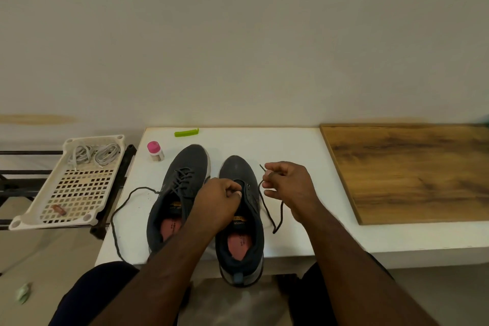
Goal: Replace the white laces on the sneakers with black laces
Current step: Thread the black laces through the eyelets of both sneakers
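Two dark grey sneakers stand on the white table [291, 156], toes away from me. The left sneaker [182, 167] is threaded with a black lace whose loose end [119, 209] loops across the table to the left. The right sneaker [239, 243] has open eyelets. My left hand [219, 201] grips the tongue area of the right sneaker. My right hand [288, 185] pinches a black lace [270, 216] near its tip, just right of the shoe; the rest trails down beside the shoe. Two white laces [94, 153] lie coiled in a white basket tray [63, 217].
The basket tray rests on a black rack [23, 172] left of the table. A small pink-capped bottle [155, 151] and a green clip [186, 132] sit at the table's far left. A wooden board [412, 167] covers the right side. My knees are under the front edge.
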Action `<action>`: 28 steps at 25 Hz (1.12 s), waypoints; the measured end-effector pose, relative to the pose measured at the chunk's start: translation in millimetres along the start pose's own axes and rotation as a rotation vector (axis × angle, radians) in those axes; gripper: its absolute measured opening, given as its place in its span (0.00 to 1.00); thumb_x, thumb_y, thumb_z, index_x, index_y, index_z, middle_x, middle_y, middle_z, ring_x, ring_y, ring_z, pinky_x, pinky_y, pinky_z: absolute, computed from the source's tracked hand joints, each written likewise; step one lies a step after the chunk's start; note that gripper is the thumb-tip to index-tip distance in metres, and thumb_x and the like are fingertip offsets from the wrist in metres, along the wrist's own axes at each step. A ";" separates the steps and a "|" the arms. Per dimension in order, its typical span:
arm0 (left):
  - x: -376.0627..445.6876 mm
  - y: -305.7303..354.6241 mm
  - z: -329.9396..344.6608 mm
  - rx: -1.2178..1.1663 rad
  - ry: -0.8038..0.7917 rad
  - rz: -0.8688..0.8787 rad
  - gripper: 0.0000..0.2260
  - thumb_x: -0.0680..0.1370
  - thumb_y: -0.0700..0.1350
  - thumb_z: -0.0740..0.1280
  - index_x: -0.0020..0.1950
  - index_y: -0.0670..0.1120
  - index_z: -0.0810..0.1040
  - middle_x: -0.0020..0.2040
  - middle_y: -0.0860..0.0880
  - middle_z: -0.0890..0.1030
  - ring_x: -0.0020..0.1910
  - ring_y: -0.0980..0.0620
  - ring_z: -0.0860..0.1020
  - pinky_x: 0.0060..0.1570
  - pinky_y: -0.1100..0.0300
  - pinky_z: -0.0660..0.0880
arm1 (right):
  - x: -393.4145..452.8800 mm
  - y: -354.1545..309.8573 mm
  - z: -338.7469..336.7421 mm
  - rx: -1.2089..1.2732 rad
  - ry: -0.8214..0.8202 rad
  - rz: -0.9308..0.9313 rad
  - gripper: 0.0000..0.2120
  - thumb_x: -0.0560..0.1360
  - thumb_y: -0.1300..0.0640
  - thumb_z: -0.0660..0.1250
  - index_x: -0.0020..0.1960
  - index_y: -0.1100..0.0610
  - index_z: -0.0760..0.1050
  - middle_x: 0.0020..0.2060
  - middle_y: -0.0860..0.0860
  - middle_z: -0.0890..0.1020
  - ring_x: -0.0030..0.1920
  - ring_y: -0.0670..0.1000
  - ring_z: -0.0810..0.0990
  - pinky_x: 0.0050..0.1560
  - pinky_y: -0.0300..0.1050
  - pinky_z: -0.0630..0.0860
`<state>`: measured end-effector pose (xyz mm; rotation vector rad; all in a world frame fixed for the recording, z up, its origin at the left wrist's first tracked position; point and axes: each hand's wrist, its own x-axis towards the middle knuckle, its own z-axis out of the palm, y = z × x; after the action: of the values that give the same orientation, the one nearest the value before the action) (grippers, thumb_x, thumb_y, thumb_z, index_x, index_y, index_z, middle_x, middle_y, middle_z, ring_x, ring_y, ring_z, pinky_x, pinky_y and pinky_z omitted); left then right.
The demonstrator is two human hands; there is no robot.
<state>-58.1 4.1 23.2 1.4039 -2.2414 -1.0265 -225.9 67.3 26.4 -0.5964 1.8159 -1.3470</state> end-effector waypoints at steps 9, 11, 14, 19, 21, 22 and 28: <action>30.3 -16.4 25.9 -0.149 -0.018 -0.130 0.08 0.76 0.44 0.69 0.52 0.52 0.86 0.51 0.56 0.85 0.50 0.58 0.81 0.55 0.61 0.76 | 26.8 29.3 15.1 -0.185 -0.094 -0.023 0.05 0.73 0.67 0.71 0.45 0.58 0.79 0.39 0.58 0.84 0.43 0.57 0.86 0.44 0.57 0.85; 32.2 -20.6 30.1 -0.176 -0.007 -0.130 0.08 0.76 0.44 0.69 0.53 0.53 0.86 0.51 0.56 0.85 0.50 0.59 0.81 0.55 0.63 0.75 | 29.0 30.8 16.7 -0.217 -0.071 -0.057 0.08 0.72 0.66 0.71 0.45 0.55 0.77 0.40 0.57 0.83 0.43 0.57 0.85 0.41 0.56 0.85; 31.7 -22.9 33.1 -0.172 0.017 -0.129 0.09 0.77 0.45 0.69 0.54 0.53 0.86 0.53 0.56 0.85 0.51 0.59 0.81 0.57 0.60 0.76 | 30.5 34.6 19.4 -0.277 -0.030 -0.107 0.08 0.71 0.65 0.71 0.44 0.53 0.76 0.40 0.55 0.82 0.42 0.55 0.84 0.38 0.56 0.85; 27.6 -20.1 39.1 -0.072 0.041 -0.129 0.10 0.78 0.49 0.66 0.58 0.55 0.83 0.56 0.56 0.83 0.53 0.56 0.80 0.58 0.54 0.77 | 28.4 35.2 25.2 -0.457 -0.023 -0.186 0.09 0.72 0.62 0.72 0.42 0.50 0.76 0.36 0.50 0.82 0.36 0.50 0.83 0.40 0.54 0.84; 26.3 -17.3 41.1 0.037 0.045 -0.123 0.11 0.79 0.53 0.64 0.58 0.58 0.81 0.55 0.58 0.83 0.51 0.56 0.80 0.54 0.53 0.79 | 28.0 34.6 26.4 -0.522 -0.033 -0.210 0.08 0.73 0.61 0.72 0.42 0.49 0.76 0.37 0.48 0.82 0.37 0.48 0.83 0.43 0.53 0.83; 26.6 -15.8 40.8 0.094 0.045 -0.108 0.11 0.79 0.54 0.63 0.58 0.58 0.81 0.54 0.58 0.83 0.50 0.56 0.80 0.51 0.54 0.79 | 27.9 34.5 27.1 -0.554 -0.044 -0.222 0.07 0.74 0.60 0.71 0.43 0.49 0.77 0.37 0.47 0.83 0.39 0.47 0.83 0.46 0.51 0.83; 28.0 -13.4 40.6 0.266 0.081 -0.057 0.06 0.80 0.54 0.62 0.54 0.56 0.77 0.50 0.56 0.77 0.43 0.57 0.76 0.42 0.59 0.75 | 23.0 33.1 30.0 -0.696 -0.107 -0.266 0.13 0.77 0.65 0.61 0.55 0.53 0.79 0.47 0.47 0.83 0.48 0.48 0.81 0.53 0.49 0.79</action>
<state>-86.5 -7.2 -17.8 1.5924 -2.3572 -0.6929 -212.4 43.7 -15.9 -1.2827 2.1593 -0.7856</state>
